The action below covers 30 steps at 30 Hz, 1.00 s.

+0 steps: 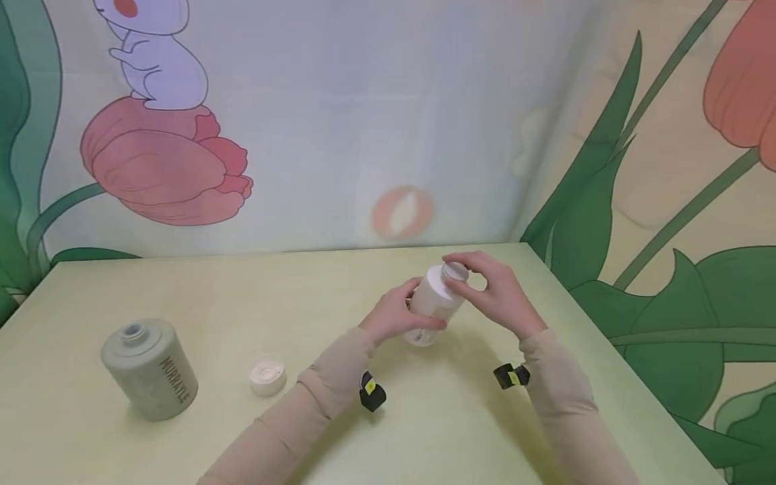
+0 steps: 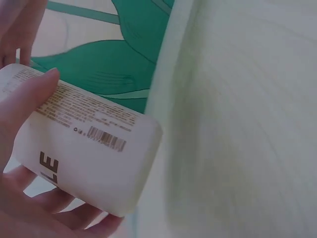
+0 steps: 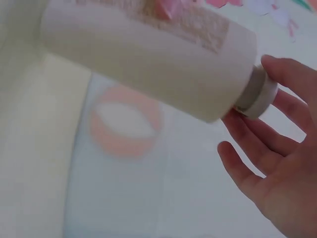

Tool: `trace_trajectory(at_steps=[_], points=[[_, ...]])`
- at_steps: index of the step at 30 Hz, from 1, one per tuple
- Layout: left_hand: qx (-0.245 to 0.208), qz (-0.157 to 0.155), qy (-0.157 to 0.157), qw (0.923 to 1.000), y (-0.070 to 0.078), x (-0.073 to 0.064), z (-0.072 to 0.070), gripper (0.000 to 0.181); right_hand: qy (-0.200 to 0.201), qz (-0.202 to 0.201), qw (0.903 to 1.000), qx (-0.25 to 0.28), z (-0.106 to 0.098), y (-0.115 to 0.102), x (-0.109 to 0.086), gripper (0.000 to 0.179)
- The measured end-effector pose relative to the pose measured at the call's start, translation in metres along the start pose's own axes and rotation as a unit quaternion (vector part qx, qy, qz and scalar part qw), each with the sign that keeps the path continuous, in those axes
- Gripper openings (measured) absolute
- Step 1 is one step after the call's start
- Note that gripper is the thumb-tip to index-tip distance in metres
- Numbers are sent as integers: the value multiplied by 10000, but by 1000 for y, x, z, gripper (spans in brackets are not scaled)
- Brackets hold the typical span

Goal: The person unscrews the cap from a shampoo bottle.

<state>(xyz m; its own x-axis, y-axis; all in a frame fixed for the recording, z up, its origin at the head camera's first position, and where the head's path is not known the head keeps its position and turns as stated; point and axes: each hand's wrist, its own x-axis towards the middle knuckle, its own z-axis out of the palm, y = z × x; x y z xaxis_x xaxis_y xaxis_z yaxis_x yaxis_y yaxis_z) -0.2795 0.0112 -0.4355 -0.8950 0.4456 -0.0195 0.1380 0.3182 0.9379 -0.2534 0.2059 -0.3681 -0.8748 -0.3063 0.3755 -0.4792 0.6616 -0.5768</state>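
Note:
A white bottle point(image 1: 434, 296) with printed text and a barcode is tilted above the table, its top leaning to the right. My left hand point(image 1: 400, 313) grips it round the body, thumb across the printed side in the left wrist view. My right hand point(image 1: 500, 296) pinches the round cap point(image 1: 455, 272) at the bottle's top between thumb and fingers. In the right wrist view a grey band point(image 3: 251, 89) shows between the cap and the bottle's shoulder.
On the left of the pale table point(image 1: 242, 303) stands a grey-green bottle point(image 1: 148, 370) lettered MURRAYLE, its neck uncapped. Right of it lies a round white lid point(image 1: 267, 376). A printed curtain point(image 1: 315, 135) hangs behind the table. Each sleeve carries a black wrist device point(image 1: 372, 392).

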Motion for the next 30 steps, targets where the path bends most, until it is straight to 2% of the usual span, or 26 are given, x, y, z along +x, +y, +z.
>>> trace_trajectory(at_steps=[3, 6, 11, 17, 19, 25, 30], points=[[361, 65, 84, 9993, 14, -13, -14, 74, -89, -351, 9993, -87, -9, -11, 0, 36], [725, 40, 197, 9972, 22, -27, -25, 75, -150, -616, 9979, -97, -10, -20, -2, 35], [1283, 222, 215, 9913, 31, -52, -26, 74, -218, -776, 9967, 89, -14, -34, -22, 35], [1955, 515, 462, 9783, 29, -83, -26, 71, -631, -1000, 9930, 50, -14, -52, -38, 35], [1913, 601, 439, 9787, 26, -89, -27, 70, -777, -1019, 9917, 44, -12, -55, -40, 37], [1141, 633, 19, 9914, 12, -93, -29, 74, -1016, -1292, 9864, 52, -6, -55, -39, 35], [921, 668, -212, 9933, 4, -91, -30, 75, -1157, -1752, 9777, -77, -5, -53, -41, 37]])
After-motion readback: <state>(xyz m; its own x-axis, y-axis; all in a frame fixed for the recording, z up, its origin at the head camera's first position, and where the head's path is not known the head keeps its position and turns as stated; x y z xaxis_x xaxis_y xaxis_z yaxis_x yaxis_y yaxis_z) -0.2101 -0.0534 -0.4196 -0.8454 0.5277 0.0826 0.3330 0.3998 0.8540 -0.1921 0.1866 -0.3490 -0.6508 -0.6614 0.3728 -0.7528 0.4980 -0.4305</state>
